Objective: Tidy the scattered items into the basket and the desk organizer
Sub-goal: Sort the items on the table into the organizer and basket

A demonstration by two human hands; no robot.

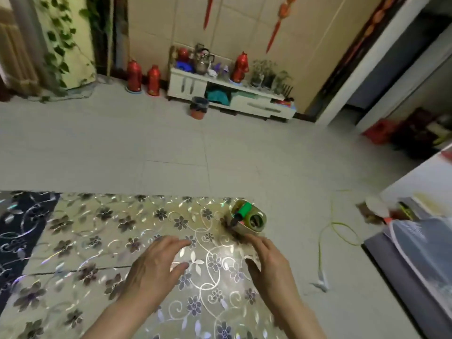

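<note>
Whole frame softened by motion blur; fine detail unreliable. Both forearms cut off at the bottom edge. Contents of the small olive-green oval desk organizer (248, 219) only partly legible: a green cylindrical item with a dark tip (242, 211) lying tilted across its left compartment, something dark and indistinct in the right compartment. No basket made out. Organizer positioned right of centre in the lower half of the frame, at the far right corner of the glossy floral-patterned table cover (97, 241), upright, its base smeared by a dark blur. Left hand (152, 267) low in the centre, palm down over the cover, fingers straight and slightly spread, gripping nothing; contact with the cover not determinable. Right hand (270, 263) just right of it, fingers extended and loosely apart, fingertips near the organizer's near edge, touching or not unclear. Dark patterned cloth (14, 231) at the left edge, partly cropped. Yellow-green cable (327, 231) on the pale tiled floor, lower right.
</note>
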